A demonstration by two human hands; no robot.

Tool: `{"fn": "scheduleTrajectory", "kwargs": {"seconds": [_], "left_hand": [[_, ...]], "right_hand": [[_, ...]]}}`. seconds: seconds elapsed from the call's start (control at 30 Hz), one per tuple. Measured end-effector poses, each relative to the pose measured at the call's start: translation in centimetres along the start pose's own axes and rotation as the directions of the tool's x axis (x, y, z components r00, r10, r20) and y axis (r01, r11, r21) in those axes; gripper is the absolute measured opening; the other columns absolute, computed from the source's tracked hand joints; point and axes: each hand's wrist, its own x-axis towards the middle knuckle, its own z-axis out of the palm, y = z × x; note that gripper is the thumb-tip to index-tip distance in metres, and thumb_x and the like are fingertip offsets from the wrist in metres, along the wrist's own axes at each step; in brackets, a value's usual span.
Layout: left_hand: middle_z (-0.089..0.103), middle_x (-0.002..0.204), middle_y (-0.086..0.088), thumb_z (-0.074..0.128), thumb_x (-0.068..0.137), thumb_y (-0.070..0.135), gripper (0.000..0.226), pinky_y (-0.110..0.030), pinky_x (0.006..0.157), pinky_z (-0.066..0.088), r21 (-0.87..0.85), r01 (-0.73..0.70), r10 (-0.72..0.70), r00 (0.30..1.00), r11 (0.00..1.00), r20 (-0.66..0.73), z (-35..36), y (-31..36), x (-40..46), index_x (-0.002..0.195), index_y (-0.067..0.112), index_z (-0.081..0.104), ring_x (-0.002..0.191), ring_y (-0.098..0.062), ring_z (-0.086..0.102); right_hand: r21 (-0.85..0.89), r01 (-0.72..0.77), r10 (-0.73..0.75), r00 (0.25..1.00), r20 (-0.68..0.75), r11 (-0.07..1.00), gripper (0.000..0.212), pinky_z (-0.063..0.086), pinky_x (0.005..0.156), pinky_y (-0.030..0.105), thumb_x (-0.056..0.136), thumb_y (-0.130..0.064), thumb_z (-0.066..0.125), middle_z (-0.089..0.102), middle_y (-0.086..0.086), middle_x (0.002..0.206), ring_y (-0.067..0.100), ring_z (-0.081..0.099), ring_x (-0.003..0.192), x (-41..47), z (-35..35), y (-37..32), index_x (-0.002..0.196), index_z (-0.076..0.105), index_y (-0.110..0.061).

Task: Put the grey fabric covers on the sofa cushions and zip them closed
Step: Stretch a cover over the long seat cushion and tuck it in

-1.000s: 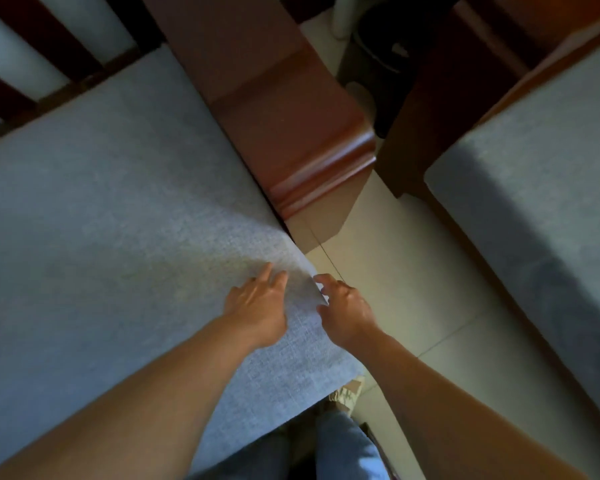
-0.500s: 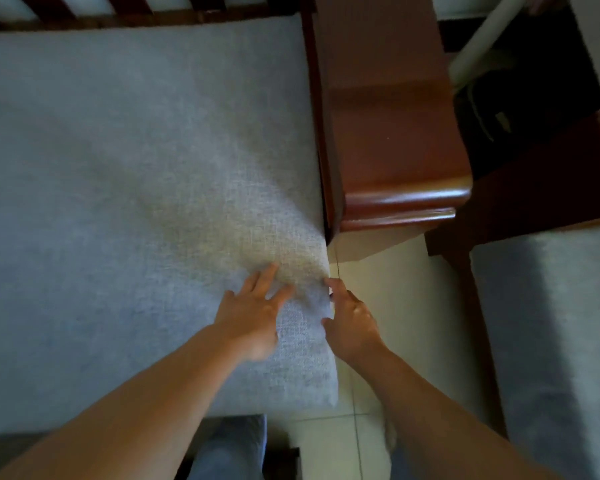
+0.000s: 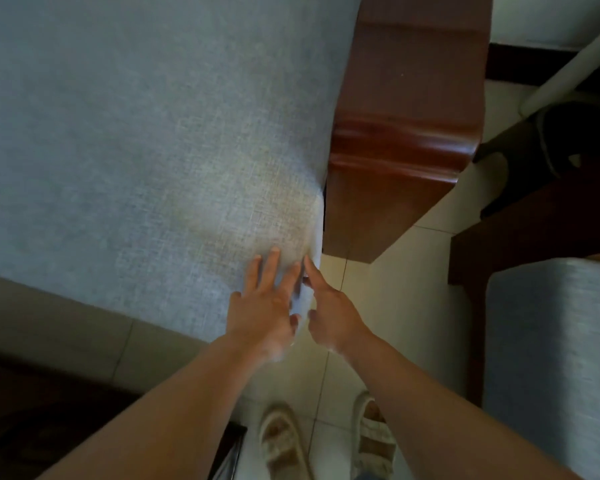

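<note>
A: Hands?
B: Left hand (image 3: 262, 311) flat, fingers spread, on the grey covered cushion (image 3: 146, 140) corner; right hand (image 3: 329, 315) pinches that corner's edge.
A: Cushion?
B: Woven, smooth, seated against the wooden armrest (image 3: 406, 109).

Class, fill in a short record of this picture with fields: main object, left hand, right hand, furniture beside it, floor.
main object: grey covered cushion, front right corner worked on
left hand: flat on the cushion top, fingers straight
right hand: at the corner's side edge, index finger extended
furniture beside it: wooden armrest, right of the cushion
floor: pale tiles; sandalled feet
</note>
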Motion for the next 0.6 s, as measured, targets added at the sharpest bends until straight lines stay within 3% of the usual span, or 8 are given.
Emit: {"fn": "scheduleTrajectory", "kwargs": {"seconds": [0.2,0.37,0.6], "left_hand": [[-0.028,0.153,0.006,0.058,0.088,0.036,0.093,-0.046,0.114,0.022,0.039,-0.063,0.068,0.983,0.997,-0.168,3.0,-1.1,-1.0,0.146,0.034,-0.015,0.142,-0.023,-0.020],[-0.027,0.154,0.009,0.053,0.087,0.045,0.092,-0.049,0.116,0.010,0.101,-0.116,0.140,0.950,0.988,-0.279,6.2,-3.1,-2.2,0.147,0.031,-0.015,0.142,-0.019,-0.021],[-0.017,0.156,0.009,0.055,0.085,0.046,0.092,-0.053,0.113,0.004,0.070,-0.092,0.116,0.827,0.993,-0.550,10.1,-2.8,-2.0,0.148,0.031,-0.011,0.144,-0.018,-0.016]], "right_hand": [[-0.024,0.067,-0.067,0.997,-0.023,0.997,0.085,0.047,0.091,0.040,0.088,-0.001,0.044,0.052,0.008,0.136,0.029,0.055,0.113,-1.3,1.8,1.8,0.149,-0.002,-0.039],[-0.031,0.126,-0.129,0.983,-0.132,0.992,0.083,0.043,0.099,0.029,0.089,0.005,0.043,0.045,-0.005,0.145,0.022,0.046,0.128,-1.5,3.9,2.6,0.149,0.003,-0.037],[-0.070,0.248,-0.258,0.925,-0.280,0.966,0.080,0.044,0.096,0.027,0.089,0.005,0.042,0.052,-0.001,0.138,0.021,0.052,0.121,-1.3,6.7,4.8,0.150,0.008,-0.035]]}}
